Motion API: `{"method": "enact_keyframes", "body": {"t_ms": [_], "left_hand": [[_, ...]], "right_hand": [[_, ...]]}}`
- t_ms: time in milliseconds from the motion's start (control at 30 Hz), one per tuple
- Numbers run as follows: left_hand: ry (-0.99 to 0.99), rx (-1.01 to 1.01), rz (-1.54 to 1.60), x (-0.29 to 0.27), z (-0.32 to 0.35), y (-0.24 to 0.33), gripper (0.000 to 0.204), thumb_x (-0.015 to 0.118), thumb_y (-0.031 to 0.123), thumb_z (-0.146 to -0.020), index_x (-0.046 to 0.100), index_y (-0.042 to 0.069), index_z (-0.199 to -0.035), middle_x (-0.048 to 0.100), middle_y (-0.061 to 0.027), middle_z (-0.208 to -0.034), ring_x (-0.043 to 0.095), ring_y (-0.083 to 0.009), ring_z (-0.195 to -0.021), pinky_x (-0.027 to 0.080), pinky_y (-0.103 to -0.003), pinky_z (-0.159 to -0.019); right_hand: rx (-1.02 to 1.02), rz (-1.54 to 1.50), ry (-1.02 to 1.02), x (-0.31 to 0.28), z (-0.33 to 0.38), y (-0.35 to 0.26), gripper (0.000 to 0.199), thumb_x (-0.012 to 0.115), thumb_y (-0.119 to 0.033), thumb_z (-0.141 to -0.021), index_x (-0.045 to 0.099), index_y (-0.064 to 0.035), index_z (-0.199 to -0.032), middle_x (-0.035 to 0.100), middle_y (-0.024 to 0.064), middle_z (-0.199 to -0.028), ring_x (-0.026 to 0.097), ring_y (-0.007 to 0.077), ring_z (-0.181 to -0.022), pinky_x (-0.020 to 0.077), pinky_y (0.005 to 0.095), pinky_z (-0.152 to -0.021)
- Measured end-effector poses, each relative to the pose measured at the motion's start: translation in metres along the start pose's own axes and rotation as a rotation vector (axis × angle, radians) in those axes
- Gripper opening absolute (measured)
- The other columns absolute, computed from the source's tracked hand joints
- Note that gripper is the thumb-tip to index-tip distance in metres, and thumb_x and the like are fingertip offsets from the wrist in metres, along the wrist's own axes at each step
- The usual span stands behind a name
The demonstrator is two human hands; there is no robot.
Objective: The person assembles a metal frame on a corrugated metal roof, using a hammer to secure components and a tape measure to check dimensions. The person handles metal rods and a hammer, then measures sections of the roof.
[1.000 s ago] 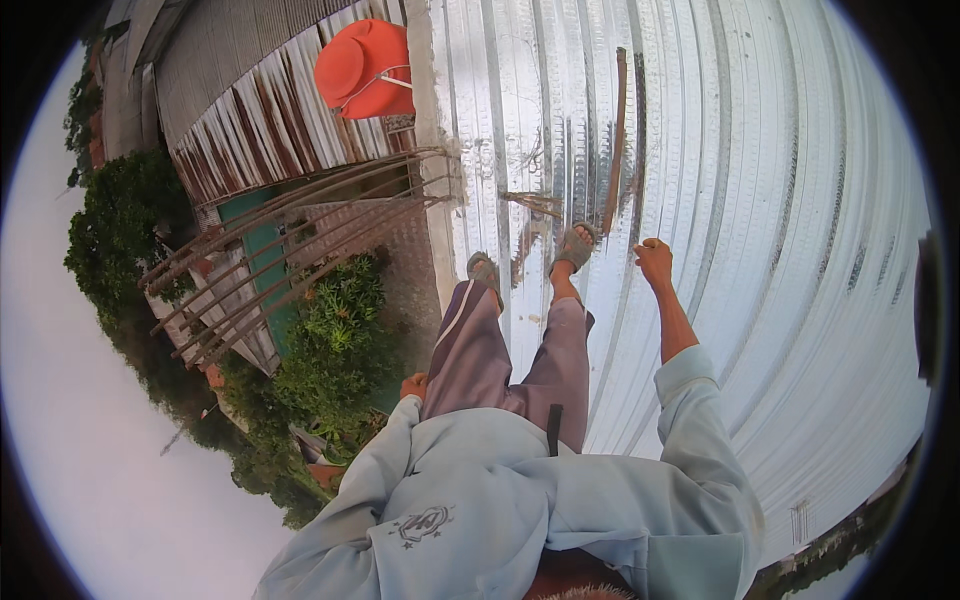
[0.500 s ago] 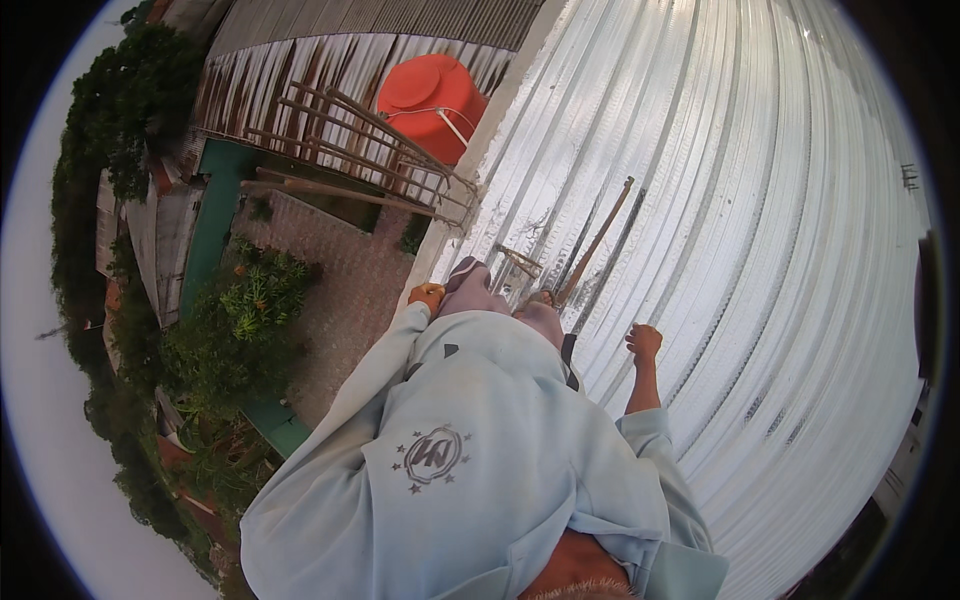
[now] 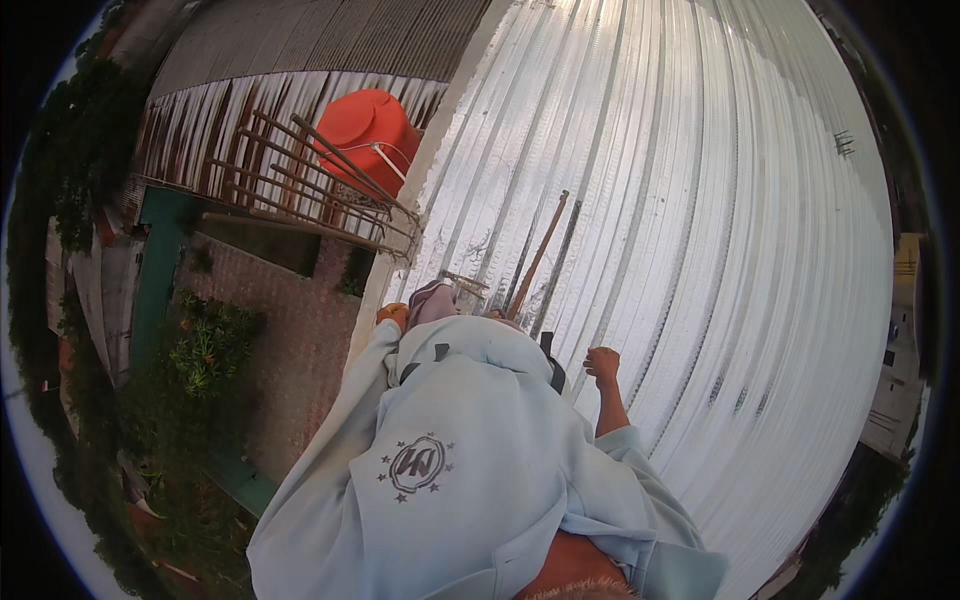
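At the concrete edge (image 3: 372, 322) of the roof, my left hand (image 3: 393, 316) is curled beside my leg. Whether it holds anything is hidden. My right hand (image 3: 602, 364) hangs over the corrugated metal roof (image 3: 690, 260), fingers curled in loosely, with nothing visible in them. Ahead of my feet a long brown wooden stick (image 3: 540, 252) lies along the ribs, between the two hands. A short brown piece (image 3: 465, 283) lies across the sheet by my left foot.
Left of the roof edge, several rusty rods (image 3: 330, 185) stick out near a red-orange water tank (image 3: 368, 140). Far below that edge are a brick-paved yard (image 3: 290, 330) and a leafy bush (image 3: 210, 345). Short thin bars (image 3: 844, 143) rise at the far right.
My view has turned, so the tank, rods, stick and both hands sit further left in the picture. More of the building at the right shows. Both hands keep their curled shape.
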State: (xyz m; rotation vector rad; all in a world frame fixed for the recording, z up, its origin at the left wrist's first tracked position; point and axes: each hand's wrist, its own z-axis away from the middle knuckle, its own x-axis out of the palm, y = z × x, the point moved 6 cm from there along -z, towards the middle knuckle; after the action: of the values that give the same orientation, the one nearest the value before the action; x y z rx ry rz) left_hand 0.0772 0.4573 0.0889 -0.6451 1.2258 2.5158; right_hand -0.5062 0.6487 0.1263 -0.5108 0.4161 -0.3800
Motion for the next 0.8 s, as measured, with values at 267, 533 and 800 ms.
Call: {"method": "enact_keyframes", "body": {"t_ms": [267, 533, 800], "left_hand": [[-0.043, -0.188, 0.089, 0.024, -0.001, 0.010, 0.024, 0.069, 0.014, -0.084, 0.074, 0.002, -0.104, 0.074, -0.0126, -0.091, 0.070, -0.0199, -0.077, 0.056, -0.033, -0.070], [-0.101, -0.341, 0.128, 0.066, -0.041, 0.019, 0.024, 0.068, 0.014, -0.086, 0.073, 0.002, -0.106, 0.074, -0.0117, -0.090, 0.069, -0.0206, -0.075, 0.057, -0.034, -0.067], [-0.200, -0.348, 0.079, 0.153, -0.158, 0.120, 0.024, 0.066, 0.015, -0.089, 0.072, 0.003, -0.109, 0.073, -0.0102, -0.087, 0.069, -0.0207, -0.072, 0.056, -0.036, -0.062]], "right_hand": [[0.154, -0.033, 0.045, -0.042, -0.027, 0.036, 0.014, 0.068, -0.007, -0.086, 0.065, 0.0039, -0.094, 0.067, 0.0108, -0.079, 0.066, 0.0190, -0.059, 0.0481, 0.0290, -0.043], [-0.028, 0.164, 0.001, -0.028, -0.045, -0.116, 0.019, 0.068, -0.010, -0.087, 0.065, 0.0037, -0.098, 0.067, 0.0109, -0.080, 0.067, 0.0195, -0.062, 0.0499, 0.0294, -0.048], [-0.101, 0.282, 0.203, -0.076, -0.140, -0.314, 0.021, 0.068, -0.013, -0.088, 0.066, 0.0025, -0.102, 0.067, 0.0088, -0.079, 0.066, 0.0164, -0.062, 0.0505, 0.0289, -0.050]]}}
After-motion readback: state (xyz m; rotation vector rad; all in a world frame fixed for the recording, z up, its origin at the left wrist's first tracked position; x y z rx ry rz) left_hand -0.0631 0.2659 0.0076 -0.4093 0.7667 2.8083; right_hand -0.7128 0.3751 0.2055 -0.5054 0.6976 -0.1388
